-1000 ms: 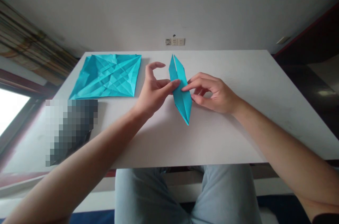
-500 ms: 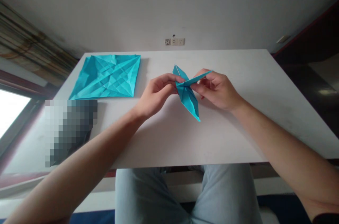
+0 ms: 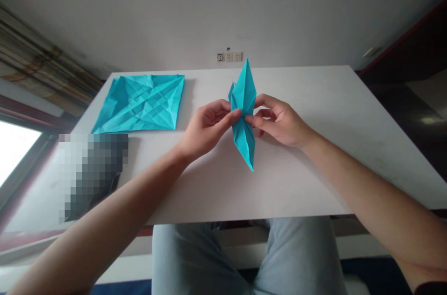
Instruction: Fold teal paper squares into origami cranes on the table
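Observation:
A narrow, pointed piece of folded blue paper (image 3: 244,118) is held upright over the white table (image 3: 314,113), one tip up toward the wall and one tip down toward me. My left hand (image 3: 206,130) pinches its middle from the left side. From the right, my right hand (image 3: 279,123) pinches the same spot with thumb and fingertips. Both hands hover a little above the tabletop.
A large creased square sheet of blue paper (image 3: 141,103) lies flat at the table's far left. A blurred dark object (image 3: 92,174) sits near the left front edge. Wall sockets (image 3: 228,56) are behind the table. My knees show under the front edge.
The folded paper was lifted from the table and turned; a flap that stuck out sideways half a second ago now points straight up. Both hands stayed at its middle.

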The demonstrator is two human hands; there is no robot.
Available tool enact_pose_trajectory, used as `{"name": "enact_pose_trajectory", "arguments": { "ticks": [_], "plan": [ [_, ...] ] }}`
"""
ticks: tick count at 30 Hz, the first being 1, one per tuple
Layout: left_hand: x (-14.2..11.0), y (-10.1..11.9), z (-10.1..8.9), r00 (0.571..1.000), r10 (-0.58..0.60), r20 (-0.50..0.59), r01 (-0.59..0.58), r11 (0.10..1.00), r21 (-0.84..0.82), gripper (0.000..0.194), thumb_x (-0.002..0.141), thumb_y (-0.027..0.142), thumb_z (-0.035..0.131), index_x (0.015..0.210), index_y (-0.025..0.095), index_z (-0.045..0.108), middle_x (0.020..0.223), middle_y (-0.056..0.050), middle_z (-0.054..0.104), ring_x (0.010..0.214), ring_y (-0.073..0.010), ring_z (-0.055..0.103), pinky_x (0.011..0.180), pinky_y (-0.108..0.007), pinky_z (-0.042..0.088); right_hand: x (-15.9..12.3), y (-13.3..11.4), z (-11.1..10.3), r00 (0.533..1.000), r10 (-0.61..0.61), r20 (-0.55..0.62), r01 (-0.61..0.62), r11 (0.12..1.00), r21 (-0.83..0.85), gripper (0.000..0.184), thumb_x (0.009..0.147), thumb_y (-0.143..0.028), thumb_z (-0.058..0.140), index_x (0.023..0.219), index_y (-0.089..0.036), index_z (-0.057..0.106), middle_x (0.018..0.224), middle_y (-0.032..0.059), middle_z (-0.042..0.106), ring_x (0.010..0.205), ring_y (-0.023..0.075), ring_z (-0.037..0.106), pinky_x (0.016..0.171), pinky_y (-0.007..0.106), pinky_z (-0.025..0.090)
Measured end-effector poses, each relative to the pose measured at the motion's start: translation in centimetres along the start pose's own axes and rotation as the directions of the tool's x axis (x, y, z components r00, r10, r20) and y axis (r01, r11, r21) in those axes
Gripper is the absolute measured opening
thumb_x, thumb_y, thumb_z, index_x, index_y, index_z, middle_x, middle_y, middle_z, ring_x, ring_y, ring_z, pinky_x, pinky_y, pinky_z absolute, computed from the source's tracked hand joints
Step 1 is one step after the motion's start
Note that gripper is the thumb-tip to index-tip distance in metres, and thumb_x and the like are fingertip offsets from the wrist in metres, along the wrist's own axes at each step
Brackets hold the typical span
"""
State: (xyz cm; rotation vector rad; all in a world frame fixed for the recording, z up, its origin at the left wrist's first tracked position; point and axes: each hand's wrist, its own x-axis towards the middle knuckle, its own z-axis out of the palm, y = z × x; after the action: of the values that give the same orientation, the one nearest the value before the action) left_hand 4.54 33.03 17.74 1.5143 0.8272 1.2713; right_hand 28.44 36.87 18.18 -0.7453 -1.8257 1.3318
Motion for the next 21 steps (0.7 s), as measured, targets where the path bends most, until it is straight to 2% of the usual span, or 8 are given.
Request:
{"name": "enact_pose_trajectory", "arguments": {
  "ticks": [3, 6, 9, 12, 15, 18, 21],
  "plan": [
    [-0.2, -0.3, -0.1, 1.0, 0.021, 0.007, -0.021, 0.998, 0.053, 0.047, 0.099, 0.065, 0.096, 0.101, 0.02, 0.08, 0.098, -0.007, 0.088, 0.09, -0.0202, 0.084, 0.083, -0.031, 0.067, -0.1, -0.3, 0.3, 0.997, -0.027, -0.065, 0.027, 1.0, 0.001, 0.046, 0.088, -0.062, 0.104, 0.101, -0.026, 0.078, 0.102, 0.0011, 0.079, 0.076, 0.0161, 0.07, 0.059, 0.029, 0.063],
    [-0.3, -0.4, -0.3, 0.999, 0.038, -0.022, -0.035, 0.99, 0.134, 0.046, 0.094, 0.061, 0.101, 0.106, 0.02, 0.084, 0.1, -0.007, 0.089, 0.092, -0.0215, 0.086, 0.09, -0.034, 0.07, -0.2, -0.5, 0.5, 0.976, -0.136, -0.17, 0.115, 0.985, -0.126, 0.044, 0.09, -0.063, 0.103, 0.095, -0.025, 0.08, 0.099, 0.0037, 0.079, 0.084, 0.0198, 0.073, 0.062, 0.03, 0.062],
    [-0.2, -0.3, -0.4, 0.992, 0.095, -0.084, -0.076, 0.976, 0.202, 0.046, 0.092, 0.061, 0.103, 0.099, 0.02, 0.084, 0.097, -0.005, 0.087, 0.09, -0.02, 0.084, 0.09, -0.033, 0.069, -0.3, -0.6, 0.5, 0.955, -0.225, -0.196, 0.179, 0.957, -0.23, 0.041, 0.092, -0.061, 0.102, 0.095, -0.025, 0.083, 0.098, 0.004, 0.079, 0.087, 0.0206, 0.074, 0.064, 0.031, 0.061],
    [-0.2, -0.2, -0.3, 0.982, 0.156, -0.108, -0.129, 0.967, 0.22, 0.051, 0.09, 0.064, 0.104, 0.09, 0.02, 0.077, 0.091, -0.004, 0.084, 0.088, -0.0177, 0.082, 0.088, -0.03, 0.068, -0.4, -0.6, 0.6, 0.951, -0.24, -0.195, 0.187, 0.948, -0.257, 0.045, 0.092, -0.065, 0.1, 0.093, -0.025, 0.079, 0.092, 0.0025, 0.077, 0.082, 0.0194, 0.071, 0.065, 0.031, 0.061],
    [-0.1, -0.4, -0.1, 0.972, 0.193, -0.132, -0.16, 0.961, 0.225, 0.06, 0.085, 0.069, 0.105, 0.091, 0.022, 0.069, 0.088, -0.001, 0.079, 0.081, -0.0159, 0.08, 0.08, -0.028, 0.067, -0.4, -0.5, 0.7, 0.946, -0.254, -0.2, 0.203, 0.948, -0.244, 0.048, 0.093, -0.066, 0.1, 0.09, -0.026, 0.073, 0.087, 0.0004, 0.072, 0.078, 0.0181, 0.069, 0.064, 0.031, 0.061],
    [-0.1, -0.6, 0.1, 0.965, 0.215, -0.149, -0.181, 0.96, 0.214, 0.06, 0.091, 0.07, 0.101, 0.103, 0.025, 0.064, 0.086, 0.002, 0.074, 0.078, -0.0151, 0.078, 0.074, -0.028, 0.065, -0.4, -0.4, 0.9, 0.941, -0.26, -0.215, 0.218, 0.955, -0.202, 0.048, 0.092, -0.062, 0.102, 0.097, -0.028, 0.067, 0.088, -0.0017, 0.07, 0.076, 0.0176, 0.07, 0.063, 0.031, 0.061],
    [-0.1, -0.8, 0.1, 0.96, 0.246, -0.135, -0.217, 0.956, 0.198, 0.053, 0.099, 0.066, 0.096, 0.111, 0.028, 0.061, 0.079, 0.005, 0.067, 0.074, -0.015, 0.075, 0.073, -0.029, 0.065, -0.4, -0.4, 1.2, 0.945, -0.249, -0.21, 0.216, 0.962, -0.165, 0.049, 0.096, -0.061, 0.099, 0.113, -0.032, 0.064, 0.09, -0.0039, 0.07, 0.075, 0.0182, 0.07, 0.063, 0.033, 0.063]
  ]
}}
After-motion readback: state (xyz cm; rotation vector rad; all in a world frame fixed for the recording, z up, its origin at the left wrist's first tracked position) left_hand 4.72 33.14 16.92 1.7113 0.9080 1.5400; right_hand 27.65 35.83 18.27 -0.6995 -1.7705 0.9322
